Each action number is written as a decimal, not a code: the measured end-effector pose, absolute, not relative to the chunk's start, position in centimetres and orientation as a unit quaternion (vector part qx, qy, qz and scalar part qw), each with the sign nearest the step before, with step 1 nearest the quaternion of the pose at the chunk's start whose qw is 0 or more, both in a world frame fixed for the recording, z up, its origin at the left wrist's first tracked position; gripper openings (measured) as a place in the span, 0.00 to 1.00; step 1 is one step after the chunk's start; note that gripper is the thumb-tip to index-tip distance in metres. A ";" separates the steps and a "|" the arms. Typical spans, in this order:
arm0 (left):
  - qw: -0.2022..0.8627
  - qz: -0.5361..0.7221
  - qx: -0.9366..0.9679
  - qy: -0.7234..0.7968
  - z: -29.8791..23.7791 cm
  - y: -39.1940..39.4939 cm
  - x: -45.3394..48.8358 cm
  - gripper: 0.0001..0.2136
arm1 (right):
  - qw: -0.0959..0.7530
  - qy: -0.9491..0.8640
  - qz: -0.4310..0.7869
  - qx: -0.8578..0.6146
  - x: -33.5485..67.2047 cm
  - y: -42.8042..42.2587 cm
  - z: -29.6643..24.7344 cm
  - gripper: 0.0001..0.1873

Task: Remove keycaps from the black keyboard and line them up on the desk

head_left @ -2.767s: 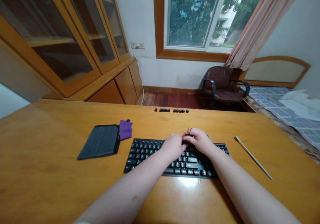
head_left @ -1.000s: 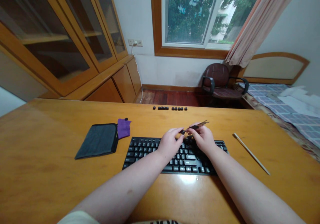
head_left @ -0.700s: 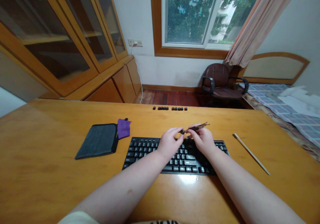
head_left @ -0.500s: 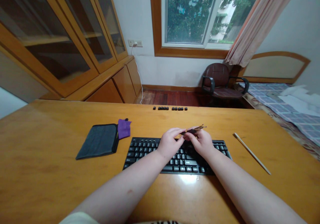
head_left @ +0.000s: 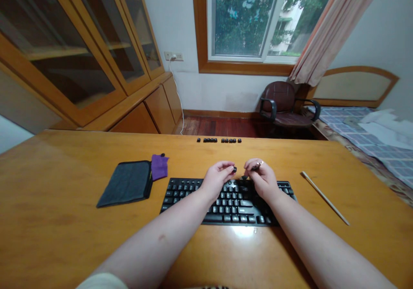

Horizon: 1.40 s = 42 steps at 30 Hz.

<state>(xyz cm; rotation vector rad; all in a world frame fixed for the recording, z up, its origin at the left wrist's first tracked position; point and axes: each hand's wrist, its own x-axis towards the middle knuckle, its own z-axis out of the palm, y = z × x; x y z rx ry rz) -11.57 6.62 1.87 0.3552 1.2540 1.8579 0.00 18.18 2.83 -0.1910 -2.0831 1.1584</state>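
Note:
A black computer keyboard point(head_left: 226, 203) lies in front of me on the desk. Just above its top row, my left hand point(head_left: 214, 179) pinches a small black keycap point(head_left: 235, 169) between thumb and fingertips. A short gap to the right, my right hand point(head_left: 263, 179) is closed around a small tool point(head_left: 257, 166) with a shiny end; its dark tip points down toward the keyboard's upper edge. Fingers hide most of this tool, and its exact kind is unclear. Near the desk's far edge, several loose black keycaps point(head_left: 210, 140) stand in a row.
To the left, a dark grey zip pouch point(head_left: 125, 183) lies beside a purple cloth point(head_left: 159, 167). A thin light stick point(head_left: 325, 198), perhaps a brush, rests right of the keyboard. Beyond the wooden desk point(head_left: 64, 168) stand a glass-door cabinet point(head_left: 135, 86) and a chair point(head_left: 280, 101).
My hands were together over the keyboard and have moved apart. The keycap now shows in my left hand, while the tool stays in my right and has turned.

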 end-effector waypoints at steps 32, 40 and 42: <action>0.184 0.564 0.376 0.711 2.2 5.9 -11.4 0.07 | 0.177 -0.912 0.132 -0.346 -8.7 32.5 -0.3 0.13; 0.202 0.590 0.343 0.703 2.1 6.0 -11.6 0.08 | 0.149 -0.918 0.115 -0.349 -9.6 32.6 -0.9 0.09; 0.205 0.596 0.340 0.698 2.1 6.1 -11.6 0.07 | 0.147 -0.918 0.117 -0.349 -9.7 32.6 -1.1 0.09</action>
